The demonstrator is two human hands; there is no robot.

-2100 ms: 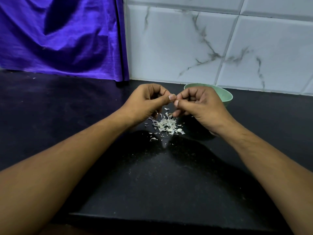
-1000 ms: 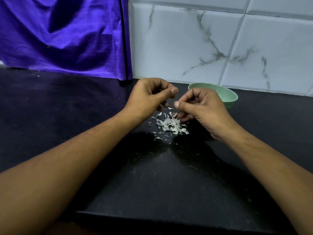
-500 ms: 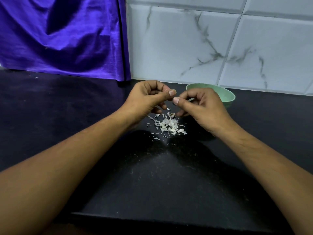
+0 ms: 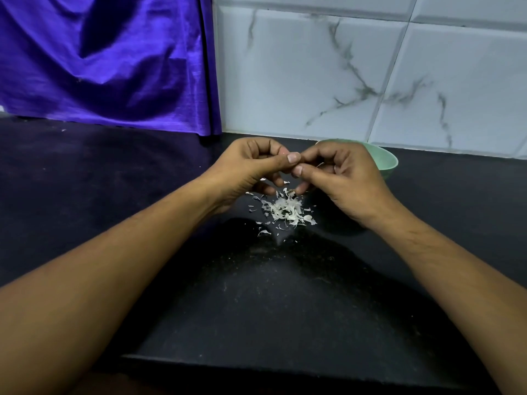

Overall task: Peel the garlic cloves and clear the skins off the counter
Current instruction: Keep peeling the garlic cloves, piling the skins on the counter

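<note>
1. Far left, at the back: a shiny purple satin cloth (image 4: 108, 61) hung in folds, with its hem reaching the black speckled stone counter (image 4: 271, 295).
2. Left hand (image 4: 251, 166) was raised over the counter, just left of centre. Fingers were curled in, and the thumb lay flat across the forefinger with its tip meeting the other hand's thumb.
3. Both hands were pinching a small piece where the fingertips met. The fingertips hid the piece, so I couldn't tell whether it was clove or skin.
4. Centre: a loose pile of white papery garlic skins (image 4: 285, 210) lay on the counter directly below the two hands. Stray flakes were scattered round it, mostly on the left and near side. One brownish bit sat at the far edge of the pile, right under the lowest fingertips.
5. Right hand (image 4: 342, 178) mirrored the left: fingers curled and thumb tip forward in the same pinch. A thin pale sliver showed among its fingers.
6. Behind the right hand: a pale green round bowl (image 4: 386, 163) stood on the counter near the wall. The hand hid part of it and I couldn't see its contents.
7. Back wall, centre to right: white glossy tiles with grey marble veining (image 4: 313, 75).
</note>
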